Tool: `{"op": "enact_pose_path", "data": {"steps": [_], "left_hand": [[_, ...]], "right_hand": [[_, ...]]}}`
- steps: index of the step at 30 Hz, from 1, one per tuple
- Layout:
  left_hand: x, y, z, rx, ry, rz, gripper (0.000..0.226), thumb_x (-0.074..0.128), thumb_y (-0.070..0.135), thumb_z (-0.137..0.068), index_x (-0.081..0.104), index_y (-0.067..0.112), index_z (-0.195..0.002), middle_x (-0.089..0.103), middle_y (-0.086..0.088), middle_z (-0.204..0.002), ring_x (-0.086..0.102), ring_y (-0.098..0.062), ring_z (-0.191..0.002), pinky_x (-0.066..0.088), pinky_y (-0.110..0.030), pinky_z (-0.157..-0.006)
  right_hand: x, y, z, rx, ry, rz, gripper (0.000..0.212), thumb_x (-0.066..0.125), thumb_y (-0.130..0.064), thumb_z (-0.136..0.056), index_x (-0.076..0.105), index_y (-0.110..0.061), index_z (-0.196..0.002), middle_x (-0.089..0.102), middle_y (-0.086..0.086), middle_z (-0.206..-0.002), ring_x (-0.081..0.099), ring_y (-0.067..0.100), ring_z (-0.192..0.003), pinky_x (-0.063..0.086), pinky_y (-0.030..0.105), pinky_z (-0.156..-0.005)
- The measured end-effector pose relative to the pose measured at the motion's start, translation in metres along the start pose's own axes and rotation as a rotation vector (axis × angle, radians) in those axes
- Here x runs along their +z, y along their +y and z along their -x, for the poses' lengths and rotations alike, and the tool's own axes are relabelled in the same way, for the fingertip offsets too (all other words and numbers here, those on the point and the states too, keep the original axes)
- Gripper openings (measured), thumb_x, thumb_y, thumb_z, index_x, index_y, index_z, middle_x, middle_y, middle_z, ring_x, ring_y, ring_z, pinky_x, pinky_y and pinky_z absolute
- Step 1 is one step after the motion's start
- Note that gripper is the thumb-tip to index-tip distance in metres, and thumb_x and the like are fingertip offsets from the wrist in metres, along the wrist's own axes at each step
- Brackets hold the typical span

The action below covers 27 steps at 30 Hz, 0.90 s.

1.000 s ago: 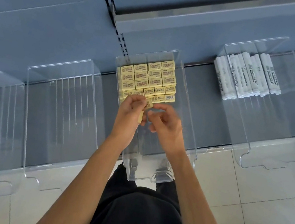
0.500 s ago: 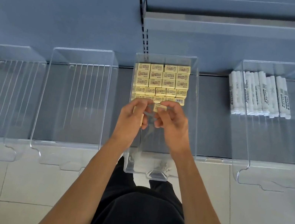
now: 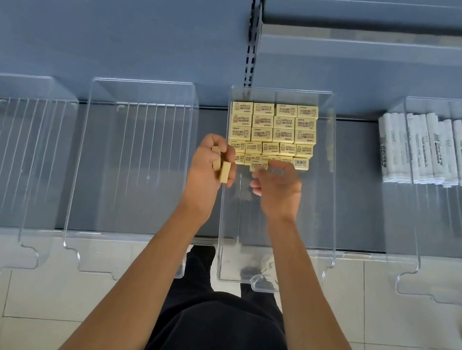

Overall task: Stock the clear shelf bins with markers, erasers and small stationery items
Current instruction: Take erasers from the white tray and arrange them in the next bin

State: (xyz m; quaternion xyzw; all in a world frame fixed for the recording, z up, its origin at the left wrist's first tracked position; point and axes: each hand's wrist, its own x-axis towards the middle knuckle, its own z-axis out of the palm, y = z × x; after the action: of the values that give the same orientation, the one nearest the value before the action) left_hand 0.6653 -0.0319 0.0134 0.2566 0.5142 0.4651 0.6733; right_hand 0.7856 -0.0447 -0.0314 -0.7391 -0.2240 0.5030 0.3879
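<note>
Erasers [image 3: 272, 130] in middle bin [image 3: 246, 223]: pulls left hand [image 3: 209, 168] aside since a moment ago, gripping spares [image 3: 225, 171], leaves right hand [image 3: 278, 186] at front row, probably adding one, grip there impossible to tell.

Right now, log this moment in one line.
left hand: holds loose erasers | right hand: at front eraser row, grip unclear | middle bin: rear stocked

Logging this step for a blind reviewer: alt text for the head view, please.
The left hand holds a few yellow erasers at the left edge of a clear bin, while the right hand reaches the front row of erasers inside it. White markers lie in the bin to the right.
</note>
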Motion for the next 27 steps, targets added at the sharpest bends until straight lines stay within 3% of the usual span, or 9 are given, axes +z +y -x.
{"op": "enact_pose_path", "data": {"steps": [3,6,9,19,27], "left_hand": [[-0.005,-0.001,-0.01,0.003,0.018,-0.065,0.013,0.038,0.014,-0.072,0.042,0.014,-0.085,0.05,-0.001,-0.072,0.041,-0.014,-0.055,0.037,-0.025,-0.051],[-0.007,0.001,-0.015,0.015,0.026,-0.154,0.004,0.041,0.011,-0.09,0.043,0.014,-0.089,0.049,-0.002,-0.077,0.043,-0.011,-0.052,0.038,-0.023,-0.049],[-0.011,0.002,-0.019,0.046,0.026,-0.204,0.018,0.035,0.007,-0.105,0.046,0.013,-0.091,0.047,-0.003,-0.077,0.042,-0.009,-0.051,0.036,-0.021,-0.047],[-0.014,0.008,-0.026,0.014,0.029,-0.206,0.021,0.033,0.013,-0.106,0.05,0.014,-0.094,0.047,-0.002,-0.075,0.035,-0.009,-0.047,0.028,-0.02,-0.041],[-0.013,0.006,-0.024,0.039,0.032,-0.223,0.022,0.033,0.013,-0.107,0.051,0.013,-0.095,0.048,0.0,-0.073,0.036,-0.008,-0.046,0.029,-0.02,-0.041]], "right_hand": [[0.018,0.001,-0.005,0.038,0.054,0.021,0.013,0.066,-0.013,-0.09,0.056,-0.02,-0.094,0.068,-0.003,-0.066,0.063,0.013,-0.06,0.058,0.034,-0.068],[0.033,0.001,-0.006,0.05,0.086,0.037,0.017,0.069,-0.015,-0.087,0.053,-0.02,-0.093,0.069,-0.003,-0.067,0.068,0.014,-0.063,0.061,0.037,-0.071],[0.044,0.001,-0.006,0.075,0.094,0.014,0.018,0.07,-0.013,-0.087,0.054,-0.021,-0.087,0.069,-0.002,-0.066,0.07,0.016,-0.065,0.061,0.039,-0.072],[0.053,0.0,-0.004,0.033,0.111,0.131,0.009,0.071,-0.02,-0.088,0.063,-0.016,-0.09,0.069,-0.007,-0.065,0.071,0.014,-0.066,0.061,0.035,-0.069],[0.057,0.0,-0.003,0.062,0.124,0.057,0.007,0.067,-0.013,-0.089,0.06,-0.013,-0.089,0.066,-0.009,-0.062,0.069,0.011,-0.06,0.061,0.029,-0.063]]}}
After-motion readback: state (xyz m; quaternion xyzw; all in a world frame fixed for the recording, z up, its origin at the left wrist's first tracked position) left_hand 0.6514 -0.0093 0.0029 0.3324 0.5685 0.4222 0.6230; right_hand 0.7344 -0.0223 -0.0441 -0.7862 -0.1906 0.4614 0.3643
